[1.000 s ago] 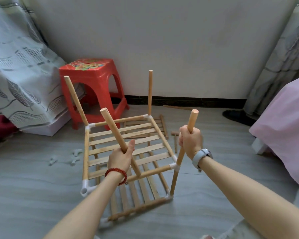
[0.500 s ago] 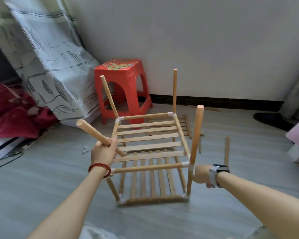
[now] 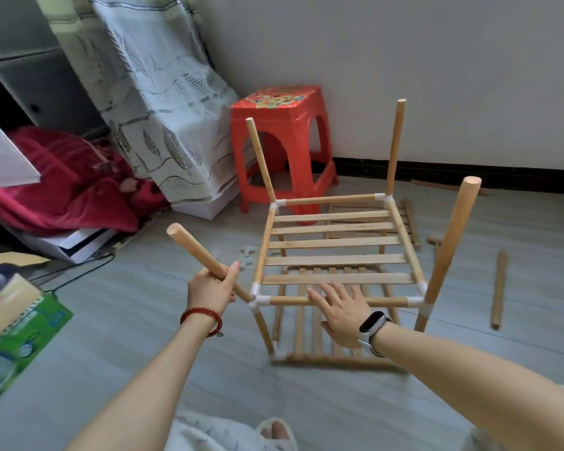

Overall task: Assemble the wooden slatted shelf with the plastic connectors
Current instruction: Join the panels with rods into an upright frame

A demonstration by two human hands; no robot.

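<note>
Left hand: we are gripping the leaning rod, fingers curled round it.
Right hand: we are spreading flat fingers over the front rail.
Shelf: standing on the floor, stool at eleven o'clock.

green bag cut by left edge, lower shelf slats blurred, partly behind right hand
</note>
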